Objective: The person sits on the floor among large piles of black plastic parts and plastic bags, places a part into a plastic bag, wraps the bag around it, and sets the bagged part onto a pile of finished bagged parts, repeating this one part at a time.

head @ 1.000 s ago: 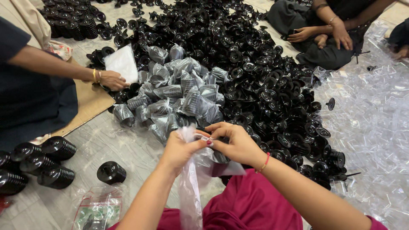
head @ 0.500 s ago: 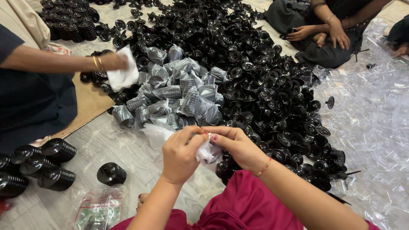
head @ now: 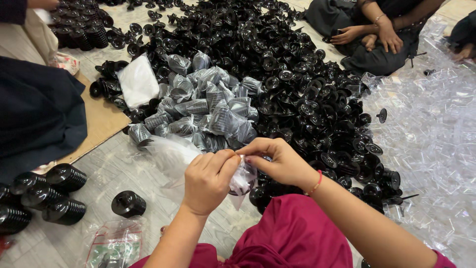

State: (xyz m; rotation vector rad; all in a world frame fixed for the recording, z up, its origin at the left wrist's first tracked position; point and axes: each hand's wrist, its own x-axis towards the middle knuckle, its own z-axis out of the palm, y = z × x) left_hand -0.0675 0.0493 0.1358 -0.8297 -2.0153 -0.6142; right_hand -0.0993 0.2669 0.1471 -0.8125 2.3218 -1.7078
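Together, left hand (head: 208, 181) and right hand (head: 277, 161) pinching clear bag (head: 243, 181) of black parts

Glossy black plastic parts (head: 297, 89), clear crinkled plastic bag (head: 173, 151), matt brown cardboard (head: 101, 121)

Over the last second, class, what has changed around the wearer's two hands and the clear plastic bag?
Both hands, left hand and right hand, closed together, bunching the clear plastic bag that earlier hung loose. The co-worker's hand left the white packet. The black plastic parts pile stayed.
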